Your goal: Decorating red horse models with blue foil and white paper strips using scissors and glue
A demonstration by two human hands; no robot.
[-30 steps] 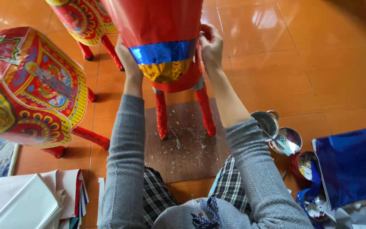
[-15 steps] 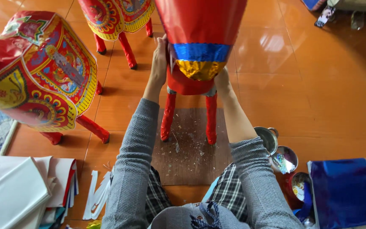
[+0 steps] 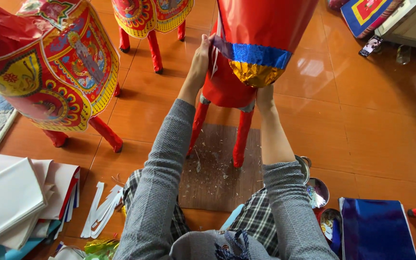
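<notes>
Red paper figure (image 3: 261, 29), centre far: tall red body on red legs, standing on a brown board (image 3: 217, 178) laid on the orange tiled floor (image 3: 362, 120). A blue foil band (image 3: 258, 54) wraps the lower body, with a gold foil patch (image 3: 256, 73) just beneath it.

Left hand (image 3: 201, 55): raised at the left edge of the figure, fingers pinched together on the end of the blue foil band where it meets the red body. Grip clamped on the band edge.

Right hand (image 3: 265, 94): under the gold foil patch, touching the underside of the figure. Fingers hidden behind the foil; cannot tell whether the grip is closed or apart.

Both forearms in grey knit sleeves; checked trousers near the bottom edge.

Board surface carries small scraps and flecks between the figure's legs.

Surroundings: a decorated red-and-yellow paper figure (image 3: 58, 72) stands at left, a second one (image 3: 150, 14) at far left-centre. White paper sheets (image 3: 10, 197) stacked near left, with cut white strips (image 3: 99, 209) just beside them. Near right: small round metal tins (image 3: 316, 190) next to the right sleeve, then a sheet of blue foil (image 3: 376, 228). Far right corner: a patterned red-and-blue piece (image 3: 367, 14).
</notes>
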